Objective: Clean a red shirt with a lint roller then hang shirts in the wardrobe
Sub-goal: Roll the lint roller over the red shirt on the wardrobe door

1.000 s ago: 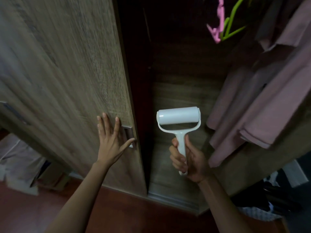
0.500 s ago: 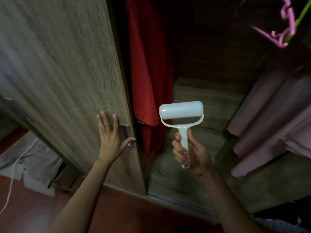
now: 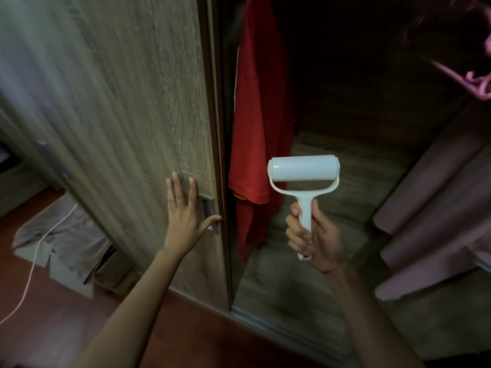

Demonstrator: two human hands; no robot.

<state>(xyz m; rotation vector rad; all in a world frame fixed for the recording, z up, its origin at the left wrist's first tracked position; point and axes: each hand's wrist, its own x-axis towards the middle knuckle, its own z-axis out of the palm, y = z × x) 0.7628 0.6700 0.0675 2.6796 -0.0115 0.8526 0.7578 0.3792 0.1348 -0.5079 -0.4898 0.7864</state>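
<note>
Our left hand [image 3: 186, 219], fingers released flat, pushes the door [image 3: 119, 128]; it has slid aside, and the red shirt [image 3: 255, 128] now hangs exposed, probably ready for cleaning. Our right hand [image 3: 318, 240] grasps the roller [image 3: 304, 168] just beside it

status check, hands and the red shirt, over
Left hand flat on wooden wardrobe door. Right hand grips white plastic lint roller. Red shirt hangs inside, past door edge, unobstructed.

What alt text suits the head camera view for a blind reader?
A person's right hand grips a white lint roller before an open wardrobe where a red shirt hangs. The left hand lies flat on the wooden door by its metal handle; pink garments hang farther right.
</note>
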